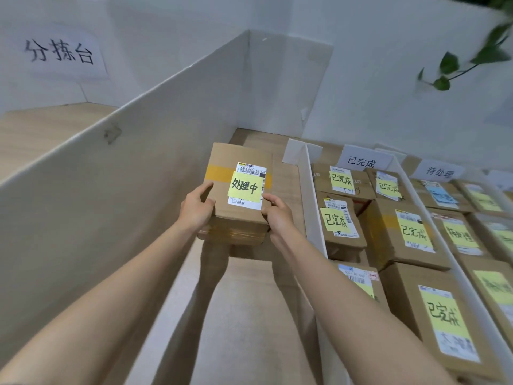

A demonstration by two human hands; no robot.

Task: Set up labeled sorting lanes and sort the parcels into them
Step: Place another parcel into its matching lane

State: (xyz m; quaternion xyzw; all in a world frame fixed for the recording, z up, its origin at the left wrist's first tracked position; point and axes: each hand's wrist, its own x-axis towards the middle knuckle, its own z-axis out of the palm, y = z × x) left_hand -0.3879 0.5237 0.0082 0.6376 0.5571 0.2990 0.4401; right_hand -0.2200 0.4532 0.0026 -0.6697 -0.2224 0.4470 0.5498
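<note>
I hold a brown cardboard parcel (236,162) with a yellow sticky note and a white shipping label on top, above the floor of the left lane. My left hand (197,208) grips its near left corner, and my right hand (277,215) grips its near right corner. To the right, a white divider (311,212) separates this lane from a lane full of several parcels (410,232) that carry yellow notes. A white sign card (362,161) stands at that lane's far end. Further right, another sign card (440,171) heads a third lane of parcels (458,234).
A tall white partition (116,168) runs along the left of my lane, with a wooden tabletop (41,129) beyond it. A paper sign (59,52) hangs on the white wall at upper left. Green plant leaves (472,59) hang at upper right.
</note>
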